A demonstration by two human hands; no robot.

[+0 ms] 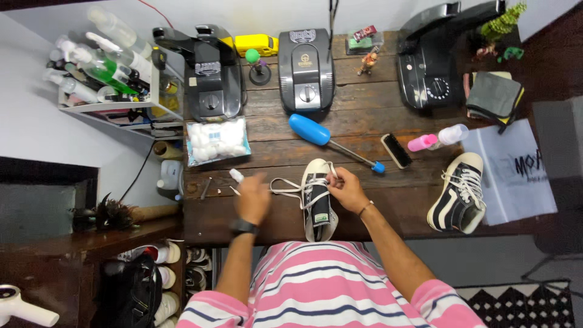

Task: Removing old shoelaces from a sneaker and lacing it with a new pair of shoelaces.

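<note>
- The black-and-white sneaker stands toe-away on the near edge of the dark wooden table, directly in front of the person.
- The right hand rests against the shoe's right side, fingers pinched on a white lace near the upper eyelets.
- The left hand hovers left of the shoe, blurred; a loose length of lace runs from the shoe toward it, but whether the fingers close on it cannot be told.
- The hands are apart, one on each side of the shoe.
- A second matching sneaker lies well to the right beside a pale bag.
- Beyond the shoe lie a blue-handled tool, a small brush and a bag of cotton balls.
</note>
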